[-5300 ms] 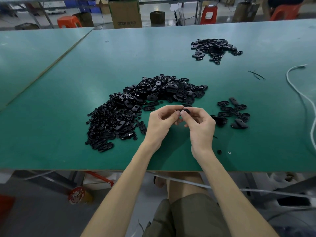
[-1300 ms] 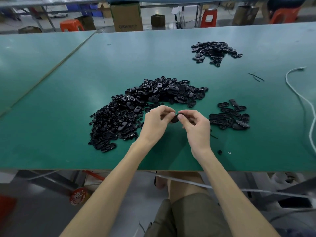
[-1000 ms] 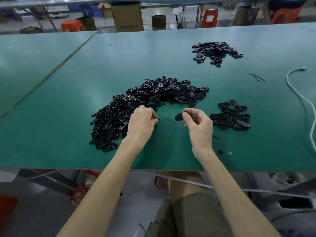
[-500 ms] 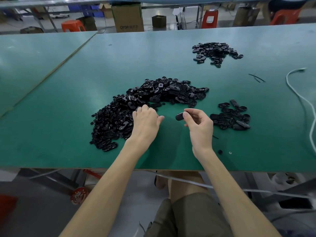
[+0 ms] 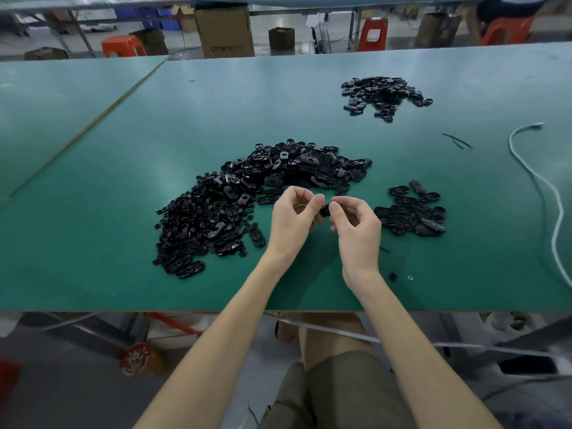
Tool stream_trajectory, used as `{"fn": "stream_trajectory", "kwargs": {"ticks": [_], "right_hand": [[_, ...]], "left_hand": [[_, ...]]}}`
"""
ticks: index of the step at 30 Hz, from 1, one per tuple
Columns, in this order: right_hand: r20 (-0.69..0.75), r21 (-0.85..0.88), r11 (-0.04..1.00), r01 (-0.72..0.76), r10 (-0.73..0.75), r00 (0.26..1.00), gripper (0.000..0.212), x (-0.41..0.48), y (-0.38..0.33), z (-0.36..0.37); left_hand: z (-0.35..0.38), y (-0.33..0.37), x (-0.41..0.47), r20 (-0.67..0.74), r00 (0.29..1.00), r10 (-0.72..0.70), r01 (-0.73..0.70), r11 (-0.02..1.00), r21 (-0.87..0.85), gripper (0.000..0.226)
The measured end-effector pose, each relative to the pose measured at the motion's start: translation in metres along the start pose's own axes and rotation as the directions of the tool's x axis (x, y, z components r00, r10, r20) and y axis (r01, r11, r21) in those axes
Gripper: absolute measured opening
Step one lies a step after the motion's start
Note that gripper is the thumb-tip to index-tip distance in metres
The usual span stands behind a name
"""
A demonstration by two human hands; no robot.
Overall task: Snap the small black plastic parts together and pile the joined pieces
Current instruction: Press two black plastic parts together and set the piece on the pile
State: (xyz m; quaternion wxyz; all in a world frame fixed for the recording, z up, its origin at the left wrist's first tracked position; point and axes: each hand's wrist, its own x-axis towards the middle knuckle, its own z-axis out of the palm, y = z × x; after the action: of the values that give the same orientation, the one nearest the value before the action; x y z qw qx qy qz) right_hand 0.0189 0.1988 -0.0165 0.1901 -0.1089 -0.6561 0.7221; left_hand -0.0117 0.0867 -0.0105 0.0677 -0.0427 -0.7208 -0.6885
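A person seated at a green worktable (image 5: 93,243) holds a small black part (image 5: 325,209) just above the tabletop, at the centre of the frame. The left hand (image 5: 292,221) and the right hand (image 5: 356,226) meet over it. The thumb and forefinger of each hand are curled and pinched on the part from either side, with the other fingers folded in loosely behind. The fingertips hide so much of the part that I cannot tell whether it is one piece or two.

Left of the hands and arching above them, a large heap of loose black parts (image 5: 247,196) spreads over the table, its near edge just beside the left hand. To the right of centre, near the right hand but not touching it, lies a smaller pile of oval black pieces (image 5: 411,212). A third pile (image 5: 383,92) sits well apart in the upper right of the frame.

A white cable (image 5: 554,205) snakes down the right edge of the table, and a few thin black strands (image 5: 456,140) lie to its left. Near the right wrist, a tiny black round piece (image 5: 392,276) and a small pale ring (image 5: 410,277) rest on the green surface.

Beyond the table, along the top of the frame, stand a cardboard box (image 5: 224,29) and orange plastic stools (image 5: 123,46).
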Motion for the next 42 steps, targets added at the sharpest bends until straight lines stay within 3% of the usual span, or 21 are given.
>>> {"fn": "stream_trajectory", "kwargs": {"ticks": [7, 21, 30, 35, 42], "right_hand": [[-0.038, 0.012, 1.000, 0.001, -0.001, 0.999, 0.011, 0.001, 0.001, 0.001], [-0.053, 0.027, 1.000, -0.005, 0.007, 0.999, 0.013, 0.001, -0.001, 0.001], [-0.041, 0.056, 0.998, 0.012, -0.010, 0.999, 0.014, 0.001, 0.000, -0.001], [-0.049, 0.137, 0.991, -0.011, 0.018, 0.999, 0.006, 0.001, -0.001, -0.002], [-0.085, 0.155, 0.988, -0.016, 0.030, 0.996, 0.013, 0.002, 0.000, -0.003]], "left_hand": [[-0.012, -0.006, 0.000, 0.052, 0.996, -0.068, 0.080, 0.956, -0.284, 0.009], [-0.011, -0.011, 0.001, 0.051, 0.999, -0.006, 0.019, 0.969, -0.246, 0.015], [-0.008, -0.012, -0.001, 0.082, 0.994, 0.070, -0.065, 0.996, -0.052, 0.013], [-0.007, -0.009, -0.002, 0.129, 0.989, 0.065, -0.065, 0.998, -0.003, 0.007], [-0.005, -0.005, -0.005, 0.139, 0.988, 0.061, -0.063, 0.998, 0.011, 0.008]]}}
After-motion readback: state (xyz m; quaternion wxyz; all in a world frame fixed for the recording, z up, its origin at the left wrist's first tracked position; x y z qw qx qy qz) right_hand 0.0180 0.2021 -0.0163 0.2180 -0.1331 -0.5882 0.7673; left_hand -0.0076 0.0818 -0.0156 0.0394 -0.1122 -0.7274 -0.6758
